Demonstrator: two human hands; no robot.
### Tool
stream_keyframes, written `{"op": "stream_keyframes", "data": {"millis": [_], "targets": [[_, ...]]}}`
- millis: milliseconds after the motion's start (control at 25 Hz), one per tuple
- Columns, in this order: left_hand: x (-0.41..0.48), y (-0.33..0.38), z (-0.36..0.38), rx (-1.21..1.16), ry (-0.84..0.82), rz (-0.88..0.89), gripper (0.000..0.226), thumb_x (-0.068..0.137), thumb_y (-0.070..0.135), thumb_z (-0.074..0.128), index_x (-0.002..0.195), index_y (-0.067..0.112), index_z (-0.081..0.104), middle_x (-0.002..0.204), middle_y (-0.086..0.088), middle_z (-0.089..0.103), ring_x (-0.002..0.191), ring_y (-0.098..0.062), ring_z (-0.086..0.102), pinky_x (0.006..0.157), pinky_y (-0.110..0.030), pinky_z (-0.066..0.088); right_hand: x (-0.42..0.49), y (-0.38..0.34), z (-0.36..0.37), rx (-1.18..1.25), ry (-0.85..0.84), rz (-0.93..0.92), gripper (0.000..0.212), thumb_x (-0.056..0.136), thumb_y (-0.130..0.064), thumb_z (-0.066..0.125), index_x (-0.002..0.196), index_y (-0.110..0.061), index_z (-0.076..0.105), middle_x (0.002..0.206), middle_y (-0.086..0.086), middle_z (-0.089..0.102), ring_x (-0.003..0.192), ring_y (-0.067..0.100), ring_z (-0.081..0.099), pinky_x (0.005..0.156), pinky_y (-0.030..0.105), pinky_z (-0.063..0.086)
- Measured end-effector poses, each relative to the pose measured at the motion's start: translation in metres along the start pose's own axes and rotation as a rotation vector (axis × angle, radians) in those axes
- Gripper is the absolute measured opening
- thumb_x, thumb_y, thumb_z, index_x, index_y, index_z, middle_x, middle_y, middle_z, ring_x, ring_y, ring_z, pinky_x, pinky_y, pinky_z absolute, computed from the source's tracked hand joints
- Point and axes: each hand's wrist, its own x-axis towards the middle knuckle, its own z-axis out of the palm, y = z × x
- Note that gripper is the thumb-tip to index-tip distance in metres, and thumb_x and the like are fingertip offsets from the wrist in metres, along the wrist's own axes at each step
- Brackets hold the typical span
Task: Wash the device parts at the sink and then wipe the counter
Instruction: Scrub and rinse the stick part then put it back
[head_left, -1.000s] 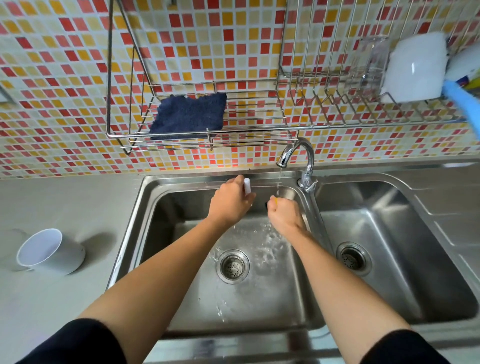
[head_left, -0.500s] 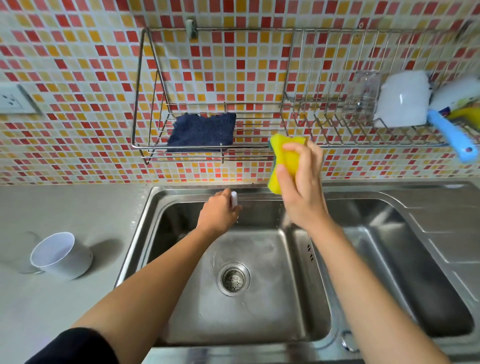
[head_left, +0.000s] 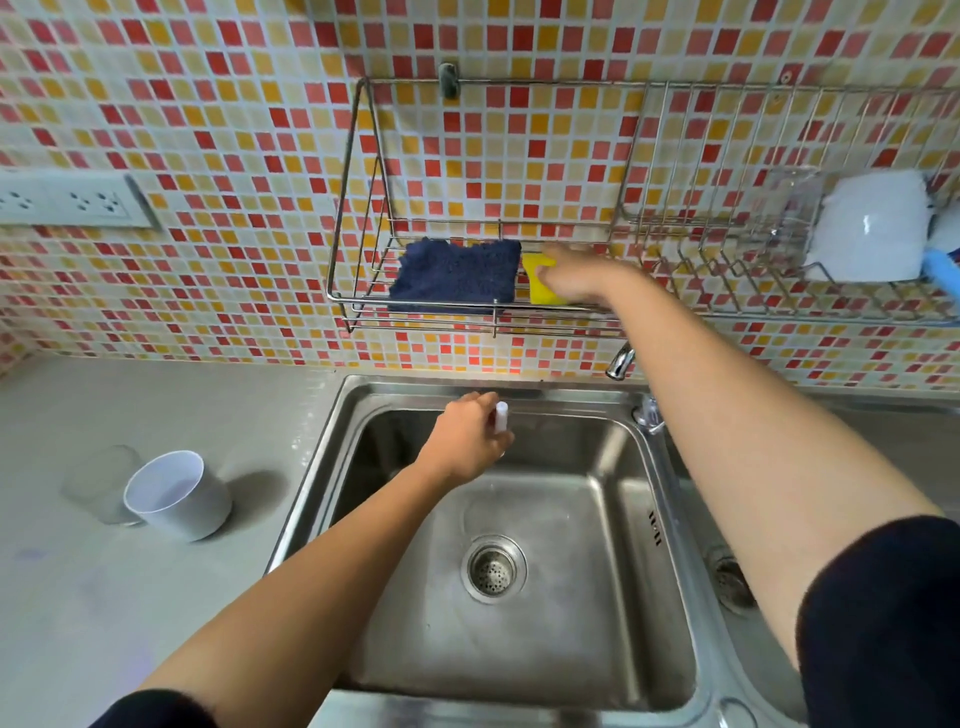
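Note:
My left hand (head_left: 465, 441) hovers over the back of the left sink basin (head_left: 571, 649), closed around a small white device part (head_left: 501, 416) that sticks up from the fist. My right hand (head_left: 569, 278) reaches up into the wire wall rack (head_left: 358, 306) and grips a yellow sponge (head_left: 540, 283), which rests on the rack shelf beside a dark blue cloth (head_left: 454, 275). A white cup-shaped part (head_left: 176, 493) lies tilted on the grey counter (head_left: 156, 597) left of the sink, next to a clear cup (head_left: 98, 483).
The faucet (head_left: 621, 361) stands between the two basins, partly behind my right arm. A second basin drain (head_left: 732, 577) shows at the right. White dishes (head_left: 872, 223) and a blue handle (head_left: 943, 270) sit in the rack's right section. A wall socket (head_left: 67, 200) is at the left.
My right hand lifted the yellow sponge from under the faucet up to the rack shelf beside the blue cloth. The water stream is no longer seen. My left hand stayed over the basin.

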Motion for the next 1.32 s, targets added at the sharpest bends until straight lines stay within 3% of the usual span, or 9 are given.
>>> {"op": "stream_keyframes", "data": {"millis": [160, 280, 360, 480, 600, 720, 840, 1040, 1320], "targets": [[-0.006, 0.001, -0.005, -0.159, -0.001, -0.060, 0.035, 0.084, 0.012, 0.066, 0.113, 0.010, 0.047, 0.090, -0.006, 0.061, 0.079, -0.025, 0.063, 0.073, -0.031, 0.052, -0.029, -0.008, -0.004, 0.009, 0.303, -0.043, 0.051, 0.095, -0.039, 0.040, 0.142, -0.018, 0.034, 0.148, 0.011, 0.032, 0.134, 0.032, 0.032, 0.107, 0.042, 0.032], [-0.013, -0.005, -0.006, -0.246, 0.020, -0.077, 0.040, 0.088, 0.010, 0.061, 0.122, 0.012, 0.041, 0.091, -0.003, 0.059, 0.079, -0.023, 0.062, 0.075, -0.029, 0.050, -0.085, -0.012, 0.018, 0.307, 0.835, -0.271, 0.023, 0.090, -0.027, 0.048, 0.104, -0.017, 0.063, 0.095, 0.003, 0.068, 0.079, 0.017, 0.064, 0.067, 0.029, 0.054], [-0.017, -0.017, -0.005, -0.254, 0.020, -0.119, 0.030, 0.093, 0.013, 0.054, 0.121, 0.011, 0.044, 0.095, -0.008, 0.063, 0.084, -0.025, 0.065, 0.078, -0.032, 0.051, -0.120, -0.008, 0.057, 0.355, 0.969, -0.366, 0.015, 0.089, -0.023, 0.050, 0.086, -0.019, 0.063, 0.064, -0.002, 0.062, 0.051, 0.011, 0.054, 0.044, 0.022, 0.043], [-0.030, -0.045, 0.002, -0.224, 0.000, -0.195, 0.026, 0.095, 0.017, 0.052, 0.119, 0.009, 0.049, 0.099, -0.009, 0.066, 0.085, -0.022, 0.063, 0.074, -0.026, 0.045, -0.153, 0.005, 0.148, 0.344, 0.785, -0.230, 0.009, 0.085, -0.024, 0.053, 0.079, -0.023, 0.060, 0.059, -0.004, 0.059, 0.052, 0.018, 0.056, 0.047, 0.027, 0.044], [-0.055, -0.079, 0.010, -0.104, -0.132, -0.225, 0.021, 0.091, 0.017, 0.056, 0.110, 0.008, 0.057, 0.096, -0.014, 0.070, 0.089, -0.027, 0.065, 0.073, -0.026, 0.047, -0.166, 0.012, 0.242, 0.320, 0.413, -0.013, 0.013, 0.085, -0.022, 0.054, 0.095, -0.023, 0.063, 0.092, 0.001, 0.068, 0.084, 0.028, 0.064, 0.070, 0.035, 0.051], [-0.072, -0.107, -0.001, -0.073, -0.176, -0.235, 0.020, 0.088, 0.012, 0.057, 0.107, 0.005, 0.061, 0.100, -0.015, 0.070, 0.096, -0.030, 0.064, 0.079, -0.027, 0.048, -0.169, -0.008, 0.296, 0.213, 0.183, 0.049, 0.037, 0.092, -0.027, 0.048, 0.126, -0.014, 0.052, 0.125, 0.007, 0.057, 0.113, 0.028, 0.053, 0.090, 0.035, 0.043], [-0.079, -0.127, -0.044, -0.081, -0.104, -0.200, 0.020, 0.091, 0.013, 0.055, 0.109, 0.005, 0.061, 0.106, -0.014, 0.067, 0.099, -0.027, 0.062, 0.077, -0.020, 0.041, -0.166, -0.056, 0.317, 0.174, 0.156, 0.017, 0.048, 0.093, -0.028, 0.047, 0.136, -0.011, 0.040, 0.137, 0.008, 0.046, 0.122, 0.027, 0.045, 0.098, 0.037, 0.040], [-0.079, -0.181, -0.147, -0.106, -0.012, -0.140, 0.023, 0.095, 0.016, 0.052, 0.115, 0.009, 0.058, 0.110, -0.012, 0.065, 0.098, -0.026, 0.062, 0.086, -0.030, 0.049, -0.152, -0.174, 0.351, 0.245, 0.199, -0.036, 0.057, 0.092, -0.036, 0.048, 0.141, -0.009, 0.033, 0.144, 0.010, 0.038, 0.130, 0.030, 0.038, 0.108, 0.039, 0.030], [-0.097, -0.269, -0.251, -0.171, 0.030, -0.138, 0.021, 0.093, 0.011, 0.053, 0.112, 0.004, 0.059, 0.103, -0.014, 0.066, 0.091, -0.025, 0.067, 0.087, -0.033, 0.054, -0.134, -0.286, 0.384, 0.365, 0.150, -0.065, 0.086, 0.070, -0.048, 0.071, 0.137, -0.010, 0.033, 0.138, 0.012, 0.044, 0.126, 0.030, 0.041, 0.102, 0.039, 0.038]]}}
